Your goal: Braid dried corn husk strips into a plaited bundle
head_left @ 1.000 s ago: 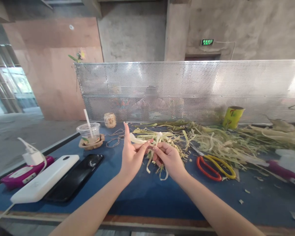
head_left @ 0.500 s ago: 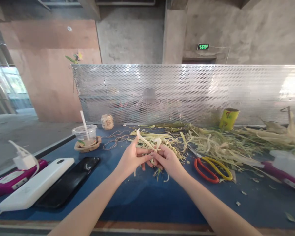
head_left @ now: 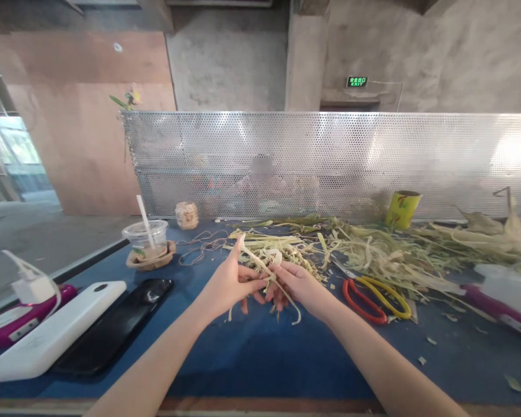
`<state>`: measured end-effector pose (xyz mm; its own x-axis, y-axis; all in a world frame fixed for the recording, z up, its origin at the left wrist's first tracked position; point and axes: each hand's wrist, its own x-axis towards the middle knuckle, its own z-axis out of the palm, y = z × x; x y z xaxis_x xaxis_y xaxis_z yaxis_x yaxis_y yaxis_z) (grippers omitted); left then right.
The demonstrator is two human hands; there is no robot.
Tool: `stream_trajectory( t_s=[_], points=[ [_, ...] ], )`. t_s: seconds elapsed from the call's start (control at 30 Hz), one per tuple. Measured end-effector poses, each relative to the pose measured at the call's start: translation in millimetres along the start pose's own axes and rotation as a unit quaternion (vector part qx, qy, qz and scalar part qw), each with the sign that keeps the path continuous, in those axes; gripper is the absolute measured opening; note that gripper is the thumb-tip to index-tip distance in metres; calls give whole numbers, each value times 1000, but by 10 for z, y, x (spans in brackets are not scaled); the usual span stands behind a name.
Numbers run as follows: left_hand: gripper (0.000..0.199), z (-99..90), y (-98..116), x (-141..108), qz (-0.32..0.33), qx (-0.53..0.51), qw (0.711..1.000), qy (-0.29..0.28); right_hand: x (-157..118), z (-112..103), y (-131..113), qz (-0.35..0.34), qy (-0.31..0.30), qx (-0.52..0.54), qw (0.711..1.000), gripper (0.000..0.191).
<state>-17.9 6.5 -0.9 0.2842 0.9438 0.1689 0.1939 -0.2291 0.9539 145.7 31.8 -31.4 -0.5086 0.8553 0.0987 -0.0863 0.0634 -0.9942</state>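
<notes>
Both hands meet above the blue tabletop, near its middle. My left hand (head_left: 226, 285) is closed, thumb and fingers pinching pale strips of dried plant leaf (head_left: 257, 260), perhaps husk. From the right, my right hand (head_left: 301, 284) grips the same strips, its thumb and forefinger pressed together. One strip end rises beside the left thumb, and another curls down below the right fingers. Behind the hands lies a heap of shredded plant fibre (head_left: 304, 255), partly hidden by them. Scissors (head_left: 373, 298) with one red and one yellow handle rest right of my right hand.
At left are a black phone (head_left: 113, 327), a white power bank (head_left: 56, 330), a purple power strip (head_left: 26, 318) and a plastic cup (head_left: 145, 234) with a straw. A yellow can (head_left: 402, 209) and more dried leaves (head_left: 382, 260) lie right. A perforated metal panel (head_left: 260, 139) stands behind.
The strips between my hands have shifted, and one end now hangs lower on the right. My right hand has turned slightly, and the view has moved a little.
</notes>
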Motion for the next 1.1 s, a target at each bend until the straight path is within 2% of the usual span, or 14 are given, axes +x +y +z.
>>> stream_trajectory(
  t_s=[0.1,0.2,0.33,0.43,0.6,0.7,0.8,0.97,1.1],
  points=[
    [113,22,-28,19,0,-20,1000,2,26,-8,40,-21,10,-22,999,41],
    [114,70,-72,46,23,-23,999,33,31,14,66,-58,35,-67,995,37],
    [110,119,-97,48,84,3,993,78,-23,96,10,-39,22,-1,999,34],
    [102,136,-60,13,94,21,994,55,-74,132,-61,-29,43,18,998,41],
    [110,151,-14,4,82,-22,996,5,-112,106,-111,-24,37,-19,999,45],
    [108,172,-44,39,97,-70,993,9,-122,117,-144,-19,67,-34,997,46],
    [109,199,-69,61,113,-97,988,31,-138,159,-197,-21,66,17,997,43],
    [113,202,-47,60,84,-146,983,79,-146,158,-200,-22,63,26,997,40],
    [106,160,-44,77,13,-207,974,95,-110,62,-110,-64,58,-83,993,31]
  ],
)
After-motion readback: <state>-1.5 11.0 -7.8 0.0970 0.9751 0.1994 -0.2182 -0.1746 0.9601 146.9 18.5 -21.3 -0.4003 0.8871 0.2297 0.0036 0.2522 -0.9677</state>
